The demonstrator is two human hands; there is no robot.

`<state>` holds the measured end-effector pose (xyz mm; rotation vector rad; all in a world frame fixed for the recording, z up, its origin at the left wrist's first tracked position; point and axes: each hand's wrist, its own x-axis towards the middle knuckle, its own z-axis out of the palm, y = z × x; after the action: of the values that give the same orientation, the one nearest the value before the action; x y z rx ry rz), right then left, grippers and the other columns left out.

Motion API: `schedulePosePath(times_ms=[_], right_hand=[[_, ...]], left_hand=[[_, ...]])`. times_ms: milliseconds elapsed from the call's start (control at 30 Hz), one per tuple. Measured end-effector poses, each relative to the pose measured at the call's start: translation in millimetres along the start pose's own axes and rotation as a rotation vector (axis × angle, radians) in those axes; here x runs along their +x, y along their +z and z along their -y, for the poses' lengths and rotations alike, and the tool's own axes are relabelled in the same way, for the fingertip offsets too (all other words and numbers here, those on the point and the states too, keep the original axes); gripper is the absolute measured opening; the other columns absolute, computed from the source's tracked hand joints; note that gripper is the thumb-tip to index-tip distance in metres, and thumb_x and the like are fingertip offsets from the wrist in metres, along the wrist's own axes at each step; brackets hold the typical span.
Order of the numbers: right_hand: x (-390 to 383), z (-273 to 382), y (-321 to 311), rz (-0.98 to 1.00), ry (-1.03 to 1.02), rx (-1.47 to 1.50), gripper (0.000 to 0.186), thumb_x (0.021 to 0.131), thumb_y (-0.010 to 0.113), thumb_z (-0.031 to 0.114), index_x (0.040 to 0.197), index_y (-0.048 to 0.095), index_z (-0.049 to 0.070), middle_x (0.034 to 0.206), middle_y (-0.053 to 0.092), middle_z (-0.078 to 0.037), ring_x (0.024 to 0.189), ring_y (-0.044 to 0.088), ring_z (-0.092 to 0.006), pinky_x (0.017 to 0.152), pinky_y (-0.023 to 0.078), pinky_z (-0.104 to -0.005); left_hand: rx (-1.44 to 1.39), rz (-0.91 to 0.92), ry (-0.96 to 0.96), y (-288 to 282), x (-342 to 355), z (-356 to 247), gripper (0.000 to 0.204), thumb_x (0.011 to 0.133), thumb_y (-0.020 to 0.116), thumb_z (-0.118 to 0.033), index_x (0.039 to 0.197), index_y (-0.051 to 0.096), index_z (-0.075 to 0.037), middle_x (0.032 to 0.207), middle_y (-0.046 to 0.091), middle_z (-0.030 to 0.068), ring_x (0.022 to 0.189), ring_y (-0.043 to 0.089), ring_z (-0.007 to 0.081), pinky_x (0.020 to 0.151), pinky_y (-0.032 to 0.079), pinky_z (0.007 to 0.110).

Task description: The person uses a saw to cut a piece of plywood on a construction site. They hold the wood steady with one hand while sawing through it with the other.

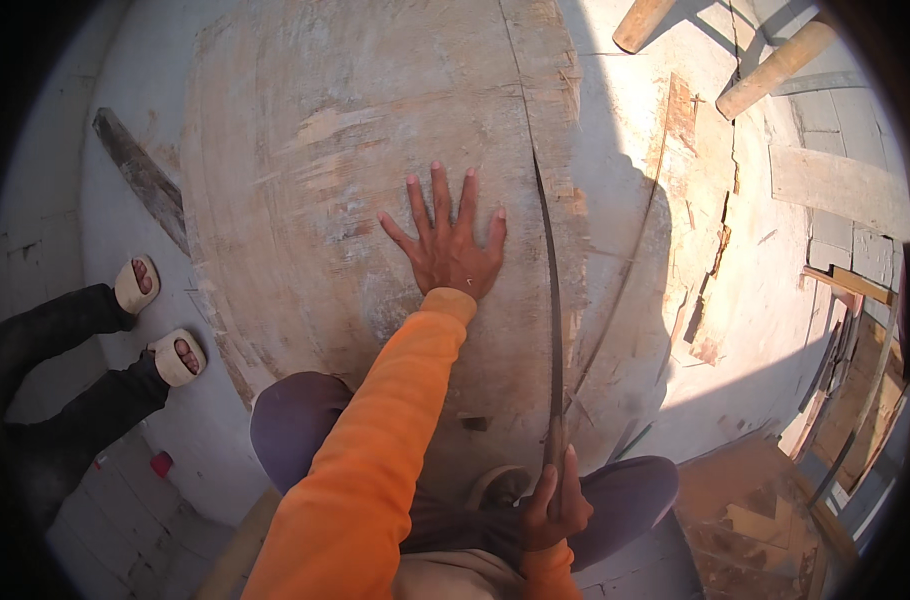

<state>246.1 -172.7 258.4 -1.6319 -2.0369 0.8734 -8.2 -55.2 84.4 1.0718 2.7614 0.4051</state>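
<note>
My left hand (pixel 455 255) presses flat on a large, worn plywood sheet (pixel 295 230), fingers spread and holding nothing. To its right a long dark slit runs along the sheet, wider towards me, with a ragged-edged strip beyond it. Low in the view, my right hand (pixel 558 510) is closed around a narrow brown piece (pixel 555 440) at the slit's near end. Whether that piece belongs to the ragged strip or is a separate tool, I cannot tell. My knees are bent on either side of the sheet's near edge.
Another person's sandalled feet (pixel 178 357) stand at the left, near a dark wooden plank (pixel 140 180). Wooden legs (pixel 775 68) rise at the upper right above a cracked floor. Scrap boards (pixel 855 400) lie at the right, and a brown panel with offcuts (pixel 745 520) at lower right.
</note>
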Motion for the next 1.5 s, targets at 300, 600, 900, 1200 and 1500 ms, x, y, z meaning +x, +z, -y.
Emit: schedulePosePath(times_ms=[300,600,900,1200,1500], right_hand=[[120.6,6.4,69.2,-0.051,-0.086,0.156,0.033,0.096,0.070,0.001,0.127,0.069,-0.008,0.104,0.077,-0.024,0.078,0.079,-0.0239,0.070,0.058,-0.0293],[135.3,-0.9,78.4,-0.112,-0.099,0.159,0.034,0.095,0.070,0.000,0.129,0.069,-0.006,0.085,0.075,-0.021,0.060,0.068,-0.0134,0.059,0.053,-0.0287],[-0.3,-24.7,-0.2,-0.031,-0.079,0.061,0.036,0.096,0.065,-0.001,0.130,0.065,-0.013,0.110,0.077,-0.026,0.087,0.079,-0.0254,0.080,0.060,-0.0308],[165.0,3.4,93.1,-0.113,-0.164,0.169,0.033,0.096,0.070,0.004,0.129,0.070,-0.005,0.081,0.073,-0.021,0.062,0.068,-0.0128,0.058,0.051,-0.0289],[48.1,-22.3,33.7,-0.106,-0.114,0.064,0.035,0.096,0.067,0.001,0.129,0.067,-0.011,0.103,0.078,-0.024,0.075,0.077,-0.0199,0.069,0.058,-0.0277]], left_hand=[[0.048,-0.003,-0.018,5.1,1.4,6.6,0.068,0.103,0.044,-0.060,0.164,0.036,-0.031,0.176,0.013,0.0067,0.163,0.000,0.0347,0.120,-0.007,0.074],[-0.012,-0.063,0.025,7.4,4.8,-5.2,0.067,0.101,0.049,-0.057,0.161,0.041,-0.029,0.176,0.016,0.0088,0.162,0.004,0.0373,0.118,-0.006,0.078],[0.024,-0.033,-0.010,1.4,2.5,3.2,0.068,0.103,0.047,-0.059,0.163,0.037,-0.030,0.176,0.017,0.0075,0.163,0.003,0.0350,0.121,-0.006,0.074],[0.020,-0.064,0.014,9.9,3.8,-4.1,0.066,0.103,0.047,-0.058,0.162,0.040,-0.030,0.176,0.017,0.0080,0.163,0.003,0.0356,0.120,-0.007,0.075],[-0.022,-0.042,0.014,7.9,-2.3,-1.5,0.065,0.102,0.048,-0.056,0.161,0.041,-0.029,0.176,0.017,0.0082,0.162,0.004,0.0362,0.120,-0.007,0.076]])
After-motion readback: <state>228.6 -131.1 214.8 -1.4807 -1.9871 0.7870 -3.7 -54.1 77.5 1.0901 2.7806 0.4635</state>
